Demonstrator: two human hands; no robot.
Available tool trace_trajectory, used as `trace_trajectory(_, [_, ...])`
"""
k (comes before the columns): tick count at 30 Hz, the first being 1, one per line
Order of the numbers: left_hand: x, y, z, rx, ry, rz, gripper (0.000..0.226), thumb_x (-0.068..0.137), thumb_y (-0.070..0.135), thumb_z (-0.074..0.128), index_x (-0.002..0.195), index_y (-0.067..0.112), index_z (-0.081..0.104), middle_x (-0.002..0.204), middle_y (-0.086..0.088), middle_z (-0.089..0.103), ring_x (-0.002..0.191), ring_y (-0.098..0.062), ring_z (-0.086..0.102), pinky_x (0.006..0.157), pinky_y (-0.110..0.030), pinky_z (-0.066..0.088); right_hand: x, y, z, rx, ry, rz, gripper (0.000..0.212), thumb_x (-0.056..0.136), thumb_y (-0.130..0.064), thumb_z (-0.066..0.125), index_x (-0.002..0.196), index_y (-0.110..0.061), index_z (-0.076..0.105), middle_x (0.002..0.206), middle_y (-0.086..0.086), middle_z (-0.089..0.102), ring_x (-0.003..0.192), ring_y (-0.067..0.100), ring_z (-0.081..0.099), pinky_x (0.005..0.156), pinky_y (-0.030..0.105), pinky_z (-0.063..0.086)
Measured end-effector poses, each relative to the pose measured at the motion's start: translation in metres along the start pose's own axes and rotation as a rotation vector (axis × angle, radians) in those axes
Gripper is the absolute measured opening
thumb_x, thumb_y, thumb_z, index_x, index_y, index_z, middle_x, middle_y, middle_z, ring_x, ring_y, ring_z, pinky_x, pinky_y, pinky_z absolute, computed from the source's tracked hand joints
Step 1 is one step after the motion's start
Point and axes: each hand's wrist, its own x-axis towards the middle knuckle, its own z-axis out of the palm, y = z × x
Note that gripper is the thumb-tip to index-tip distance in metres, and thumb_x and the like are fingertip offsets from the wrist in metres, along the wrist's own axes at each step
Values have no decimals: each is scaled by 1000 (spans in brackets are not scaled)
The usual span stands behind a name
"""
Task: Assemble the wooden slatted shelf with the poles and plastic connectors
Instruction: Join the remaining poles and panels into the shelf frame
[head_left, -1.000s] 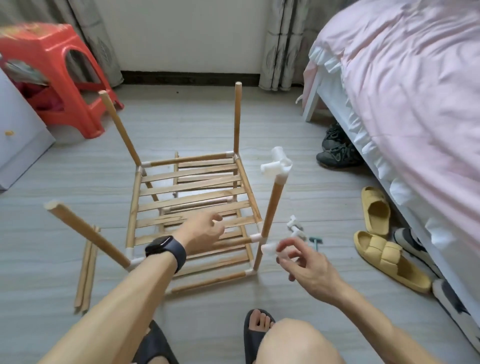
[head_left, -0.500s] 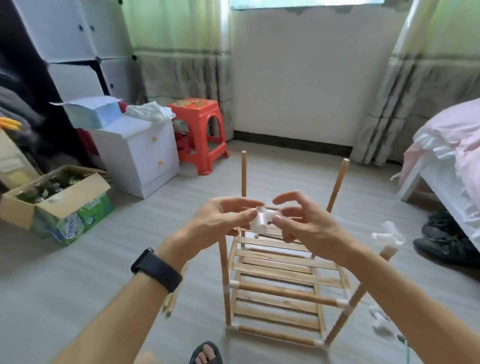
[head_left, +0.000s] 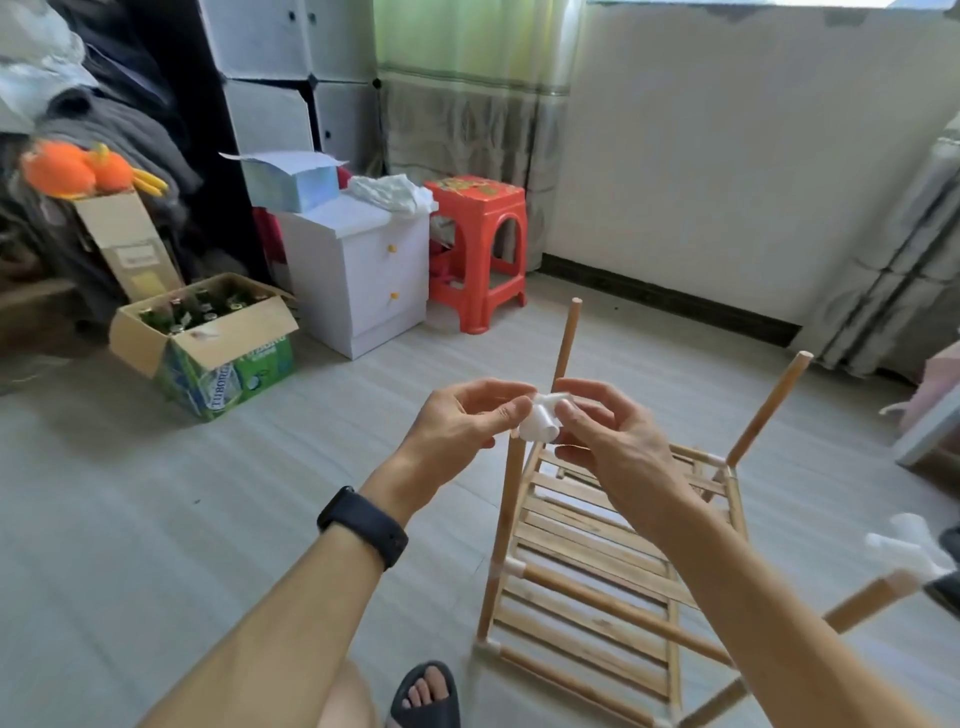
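Head view: pinching white plastic connector (head_left: 540, 423) between curled fingertips of left hand (head_left: 460, 428) and right hand (head_left: 610, 441), by the top of near pole (head_left: 503, 519)

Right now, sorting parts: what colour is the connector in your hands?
The connector is white; head view.

On the pale plank floor (head_left: 156, 493): half-built wooden slatted shelf (head_left: 597, 545) at the near right, red plastic stool (head_left: 480, 244) and white two-drawer cabinet (head_left: 358, 275) toward the far edge, open cardboard box of bottles (head_left: 208, 358) leftward.
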Motion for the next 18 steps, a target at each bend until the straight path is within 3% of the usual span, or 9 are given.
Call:
trace_trajectory(5, [-1,-4,-12,-120,-5,-65,26,88,32,74,112,22,74,106,5,76,100,-10,71,95,-38,54,8,5,9,-1,-32,5,29,91,-25,67,119,-22,70,107,4,75,97,29,71,88,39,58])
trace_trajectory(9, [-3,-8,-15,-162,-22,-94,29,86,31,76,112,22,73,106,1,76,100,-14,72,95,-40,52,10,6,12,27,-36,10,40,81,-30,69,121,-24,71,109,5,75,104,36,68,92,47,54])
trace_trajectory(14, [-5,-10,-14,-114,-51,-82,28,86,33,77,111,23,73,106,6,76,99,-14,71,92,-37,53,6,8,7,-8,-16,48,41,80,-32,70,118,-16,66,102,9,75,89,27,73,79,36,59])
trace_trajectory(18, [-2,-11,-12,-71,-52,-48,25,86,35,76,109,26,73,104,8,76,97,-14,71,89,-36,56,1,9,4,-48,-28,69,46,77,-36,71,117,-15,65,99,13,74,80,28,70,73,34,59])
